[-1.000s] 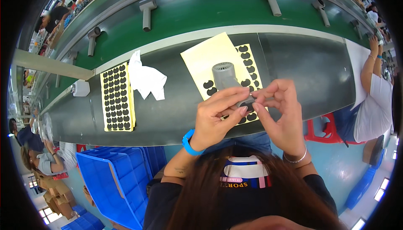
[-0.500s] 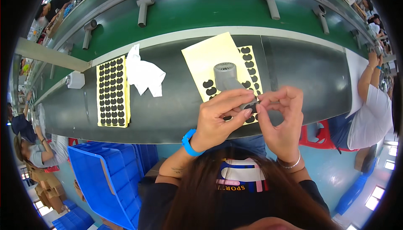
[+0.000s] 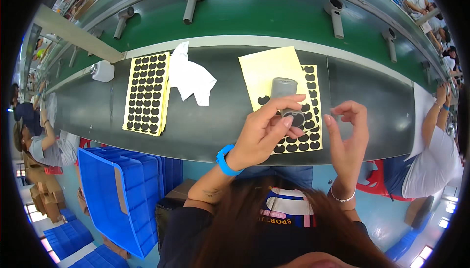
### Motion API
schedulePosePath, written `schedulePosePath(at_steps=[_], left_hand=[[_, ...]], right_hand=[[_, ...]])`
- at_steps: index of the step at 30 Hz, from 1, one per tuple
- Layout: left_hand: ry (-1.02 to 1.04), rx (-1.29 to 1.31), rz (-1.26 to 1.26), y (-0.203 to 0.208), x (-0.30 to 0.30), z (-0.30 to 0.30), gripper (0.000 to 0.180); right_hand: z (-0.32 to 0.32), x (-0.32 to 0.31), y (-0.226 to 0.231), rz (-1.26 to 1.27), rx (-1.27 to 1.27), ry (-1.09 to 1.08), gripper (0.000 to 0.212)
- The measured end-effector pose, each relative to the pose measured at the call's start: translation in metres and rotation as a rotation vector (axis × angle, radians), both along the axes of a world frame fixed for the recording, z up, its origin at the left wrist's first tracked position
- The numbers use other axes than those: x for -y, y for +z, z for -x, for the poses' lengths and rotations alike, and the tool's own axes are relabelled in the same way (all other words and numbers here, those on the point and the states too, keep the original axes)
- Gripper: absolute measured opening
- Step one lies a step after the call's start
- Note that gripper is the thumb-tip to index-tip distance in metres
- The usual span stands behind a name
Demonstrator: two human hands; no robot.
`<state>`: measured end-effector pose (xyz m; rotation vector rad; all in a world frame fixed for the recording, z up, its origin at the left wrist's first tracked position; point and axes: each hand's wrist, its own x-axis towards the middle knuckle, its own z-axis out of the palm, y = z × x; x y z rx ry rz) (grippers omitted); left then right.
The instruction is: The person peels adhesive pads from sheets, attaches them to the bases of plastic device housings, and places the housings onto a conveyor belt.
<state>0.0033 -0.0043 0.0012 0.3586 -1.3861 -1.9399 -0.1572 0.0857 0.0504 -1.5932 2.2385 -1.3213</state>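
My left hand (image 3: 259,133) is closed around the handle of a grey hair dryer (image 3: 284,88). Its barrel points away from me, and the handle's end faces up toward me. A black oval sticker (image 3: 294,119) shows on that end face. To the right, my right hand (image 3: 348,133) is off the dryer, thumb and fingers apart, nothing visible in them. Beneath the dryer lie a yellow sheet of black stickers (image 3: 319,143) and a plain yellow sheet (image 3: 264,65). My left hand partly covers the handle and some stickers.
On the left of the dark table lie a stack of sticker sheets (image 3: 147,94) and a white cloth (image 3: 192,78). A small white container (image 3: 103,71) stands near the post. Behind, a green conveyor (image 3: 264,16) carries several grey dryers. Blue crates (image 3: 120,189) stand below left.
My right hand has come away from the handle's end and moved right, its fingers opening. The left hand has turned the dryer so the black sticker faces up. The whole view has shifted slightly.
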Motion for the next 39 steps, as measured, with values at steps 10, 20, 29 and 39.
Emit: schedulePosePath(at_steps=[10,20,29,39], left_hand=[[0.140,-0.053,0.109,-0.002,0.014,-0.020,0.026],[0.187,0.273,0.760,0.018,0.133,0.021,0.017],[0.176,0.522,1.458,-0.069,0.280,0.119,0.017],[0.357,0.575,1.347,-0.044,0.251,0.093,0.037]], right_hand=[[0.012,0.021,-0.091,-0.311,-0.264,0.310,0.054],[0.006,0.017,-0.115,-0.323,-0.341,0.217,0.052],[0.004,0.020,-0.111,-0.357,-0.292,0.224,0.052],[0.006,0.025,-0.111,-0.372,-0.240,0.188,0.052]])
